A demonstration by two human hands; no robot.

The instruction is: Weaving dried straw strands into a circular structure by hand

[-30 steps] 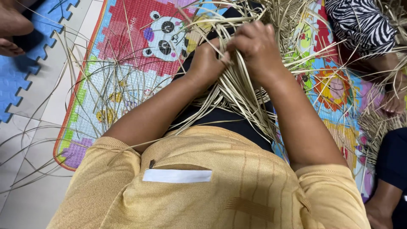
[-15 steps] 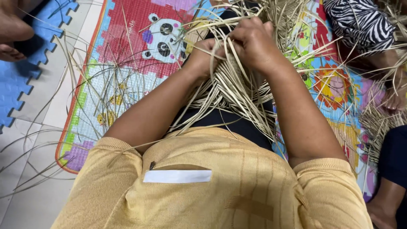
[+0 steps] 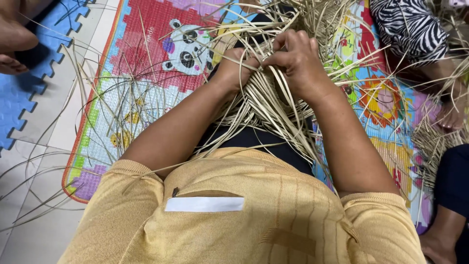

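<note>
Both hands are working in a bundle of pale straw strips [image 3: 264, 105] lying over the person's lap, at the middle of the scene. The left hand [image 3: 234, 68] is gripping strips, its fingers closed around them. The right hand [image 3: 298, 61] is pinching strips with curled fingers, touching the left hand. Loose strips are spreading over a colourful play mat [image 3: 146, 63] on the floor. A zebra-patterned cloth [image 3: 410, 29] is lying far right.
</note>
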